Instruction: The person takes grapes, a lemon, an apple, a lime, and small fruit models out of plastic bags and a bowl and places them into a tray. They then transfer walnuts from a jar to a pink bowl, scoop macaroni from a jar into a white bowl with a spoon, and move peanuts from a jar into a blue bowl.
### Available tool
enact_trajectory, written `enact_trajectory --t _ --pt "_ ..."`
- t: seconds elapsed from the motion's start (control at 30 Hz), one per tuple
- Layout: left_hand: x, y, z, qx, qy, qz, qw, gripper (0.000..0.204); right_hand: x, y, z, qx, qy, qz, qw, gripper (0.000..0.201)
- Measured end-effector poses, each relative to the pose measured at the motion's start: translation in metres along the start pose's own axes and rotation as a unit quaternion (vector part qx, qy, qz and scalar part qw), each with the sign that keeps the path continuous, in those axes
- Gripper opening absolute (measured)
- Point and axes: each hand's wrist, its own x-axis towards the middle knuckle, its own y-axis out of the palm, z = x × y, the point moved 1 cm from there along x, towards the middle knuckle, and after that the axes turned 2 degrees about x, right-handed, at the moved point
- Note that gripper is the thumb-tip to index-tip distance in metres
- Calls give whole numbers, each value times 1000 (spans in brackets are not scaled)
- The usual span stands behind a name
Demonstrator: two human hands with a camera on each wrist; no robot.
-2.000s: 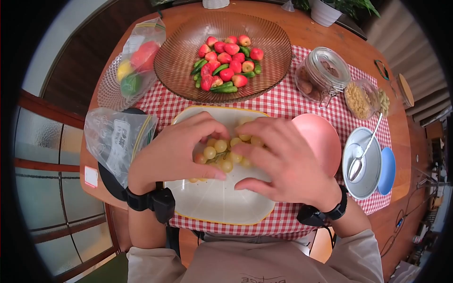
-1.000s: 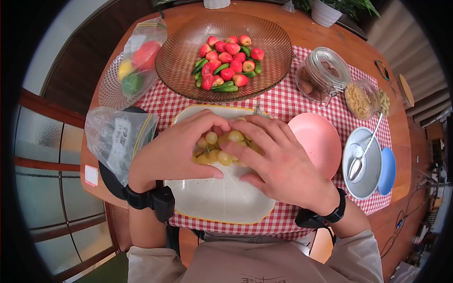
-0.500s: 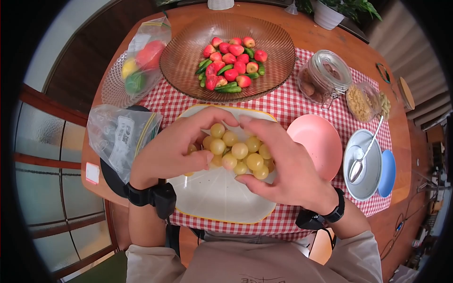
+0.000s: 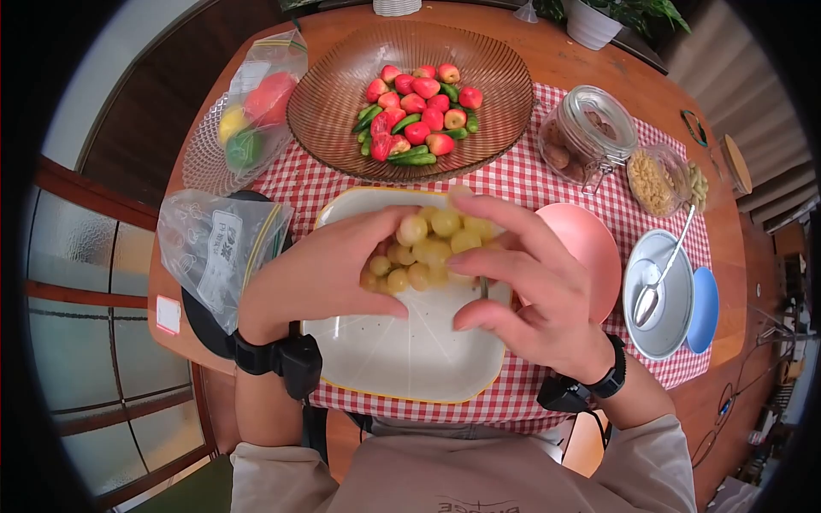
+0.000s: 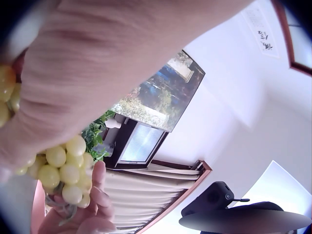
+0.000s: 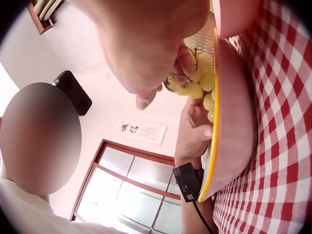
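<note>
A bunch of pale green-yellow grapes is held between both hands above a white dish with a yellow rim. My left hand curls round the bunch's left side, its fingers partly hidden behind the grapes. The right hand has its fingers bent over the bunch's right end, with the thumb lower and apart. In the right wrist view, a brown stem shows at the right fingers. The left wrist view shows the grapes hanging by the right fingers, with some orange-tinted grapes nearer the camera.
A brown glass bowl of small red fruits and green cucumbers stands behind the dish. Plastic bags lie left. At right are a pink plate, a lidded glass jar and a grey bowl with a spoon.
The grapes rise from the dish and turn between the hands. Over the last half second the right hand shifts slightly right and its fingers move over the bunch's end.
</note>
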Motion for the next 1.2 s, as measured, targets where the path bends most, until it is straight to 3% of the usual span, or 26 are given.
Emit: enact_trajectory --t 0.03,0.1,0.13,0.2,0.3,0.33,0.4,0.5,0.6,0.63,0.67,0.7,0.77,0.83,0.9,0.93,0.97,1.0,1.03,1.07,1.1,1.13,1.17,1.2 --pt "1 -3 -5 0 0 0 1000 75 2 4 1 -9 2 19 1000 35" --pt "3 -9 -17 -7 -133 42 990 78 3 9 0 -17 5 39 999 33" --pt "1 -8 -14 -7 -133 42 990 78 1 12 -4 -31 7 50 998 34" --pt "-4 -5 -4 -179 -105 -2 978 71 1 15 -5 -43 9 62 997 35" --pt "-7 -11 -13 -274 -82 -29 958 57 -1 14 -4 -79 73 70 992 41" --pt "-7 -12 -14 -273 -82 -28 958 57 -3 13 -4 -94 71 81 990 39" --pt "-8 -15 -14 -302 -88 -68 947 32 -4 11 -3 -110 68 90 987 36" --pt "-8 -13 -8 -300 -98 -78 946 22 -4 11 -3 -75 47 45 995 34" --pt "-4 -10 -8 -311 -95 -93 941 19 -1 6 -1 37 79 21 996 28" --pt "-3 -10 -8 -311 -95 -92 941 19 2 -1 3 157 217 76 961 27" --pt "-2 -10 -8 -317 -114 -100 936 19 2 -3 5 271 347 129 889 27" --pt "-1 -10 -8 -323 -134 -108 931 19 -1 1 2 271 347 128 889 27" --pt "-1 -10 -5 -324 -124 -109 931 19 -7 12 -4 482 233 10 845 31" --pt "-1 -8 -1 -326 -114 -112 932 19 -4 9 -3 493 207 9 845 35" --pt "-1 -3 3 -368 -41 -109 923 32 0 7 -5 504 181 8 844 40" --pt "-2 -4 1 -368 -40 -109 923 32 2 5 -6 397 129 30 908 42" --pt "-3 -5 -3 -300 -42 -90 949 43 3 4 -6 282 74 52 955 43" --pt "-4 -6 -5 -230 -43 -69 970 54 2 5 -6 282 74 51 955 43" --pt "-3 -6 -5 -230 -43 -69 970 54 0 7 -6 171 48 62 982 44" --pt "-2 -4 -5 -192 -29 -54 979 68 -1 8 -6 58 20 72 995 45" --pt "-2 -4 -5 -154 -15 -38 987 83 -1 9 -6 59 21 72 995 45" --pt "-3 -5 -5 -154 -15 -38 987 83 0 9 -5 -29 6 88 996 43" --pt "-3 -5 -5 -121 -41 -15 992 90 0 10 -5 -116 -9 103 988 41" --pt "-4 -6 -6 -88 -66 9 994 97 1 11 -6 -117 -8 102 988 41"
